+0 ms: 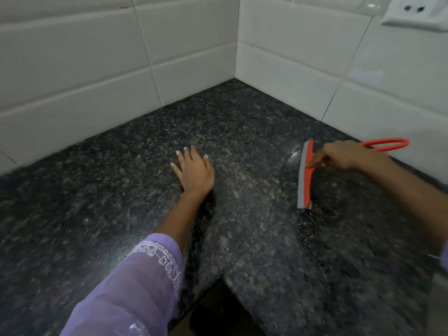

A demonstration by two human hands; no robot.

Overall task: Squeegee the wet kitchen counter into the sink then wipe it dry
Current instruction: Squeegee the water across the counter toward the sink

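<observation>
An orange squeegee [306, 175] with a grey rubber blade stands on the dark speckled granite counter [254, 132] at the right. My right hand [349, 156] grips its handle, whose orange loop end pokes out behind the hand. A small puddle of water [293, 157] lies just left of the blade, and a thin wet trail runs toward me below it. My left hand [194, 170] rests flat on the counter near the middle, fingers spread, holding nothing. No sink is in view.
White tiled walls [121, 69] meet in a corner behind the L-shaped counter. A white wall socket [417, 13] sits at the top right. The counter's inner front edge drops to a dark gap [218, 309] at the bottom centre.
</observation>
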